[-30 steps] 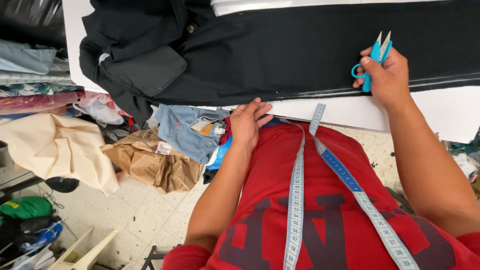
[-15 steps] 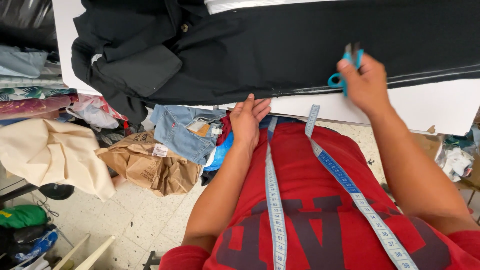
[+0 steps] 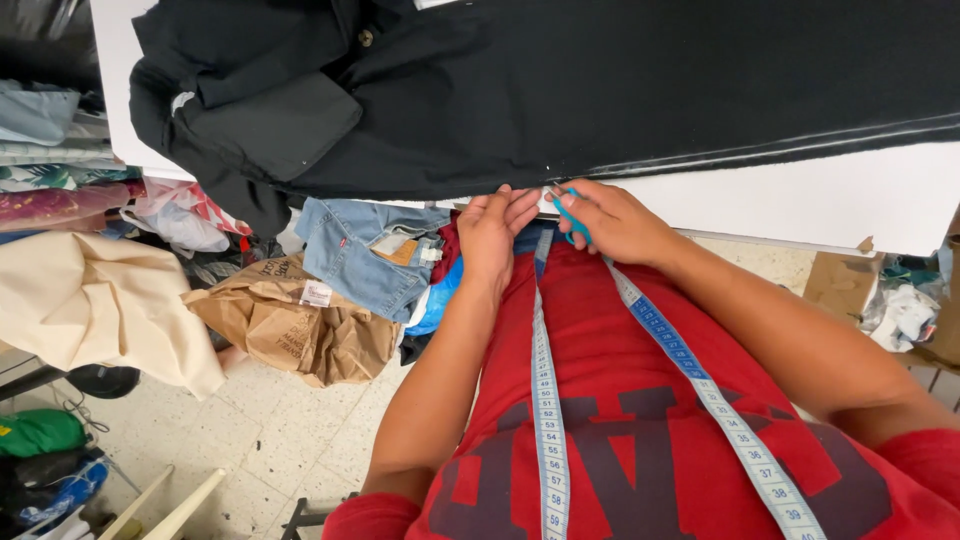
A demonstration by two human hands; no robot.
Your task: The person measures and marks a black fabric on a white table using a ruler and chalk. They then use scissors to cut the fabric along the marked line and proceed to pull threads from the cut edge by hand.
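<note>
A white worktable (image 3: 860,195) is running across the top of the view, just beyond the grip, its pale edge showing bare to the right of it. Below and to the left of the grip, a speckled light tile floor (image 3: 270,430) is lying under even indoor light, with a crumpled brown paper bag (image 3: 300,330), folded blue jeans (image 3: 360,250) and a cream cloth (image 3: 110,300) piling up beside stacked fabrics (image 3: 50,150) at the far left edge. Far right of the grip, a cardboard piece (image 3: 840,285) and crumpled white scraps (image 3: 905,315) are sitting on the floor under the table's edge.
</note>
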